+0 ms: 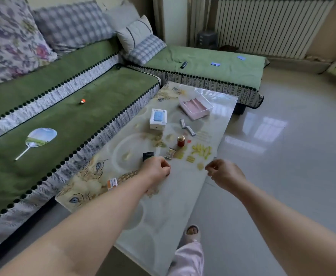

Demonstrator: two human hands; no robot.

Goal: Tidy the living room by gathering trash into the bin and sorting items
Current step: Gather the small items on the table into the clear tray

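A person tidying a living room stands at the near end of a glass-topped coffee table point(175, 196), both arms reaching over the tabletop. The left hand point(156, 170) hovers mid-table with fingers curled under, just short of a small black box point(148, 155). The right hand point(225, 172) is also curled and sits at the tabletop's right edge. Both hands are seen from the back, so it cannot be told whether either pinches something small.

The clutter lies in the tabletop's far half:
- Yellow scraps point(201, 151) are scattered toward the right edge, probably trash for the bin.
- A red jar with a gold lid point(181, 140) stands upright beside them.
- A foil packet point(170, 153) lies between the jar and the black box.
- Two silver-wrapped sticks point(187, 126) lie farther back.
- A white box with a blue picture point(158, 118) sits nearer the left edge.
- A clear tray over a pink box point(196, 107) rests near the far right corner.
- An orange-and-white carton point(112, 183) sits at the left edge.

More items wait on the green-covered sofa point(103, 92): a round hand fan point(38, 137), a small orange ball point(82, 101), a remote control point(183, 64) and two blue cards point(215, 64). No bin is in view. With the hands poised over the nearest litter, gathering seems barely begun.
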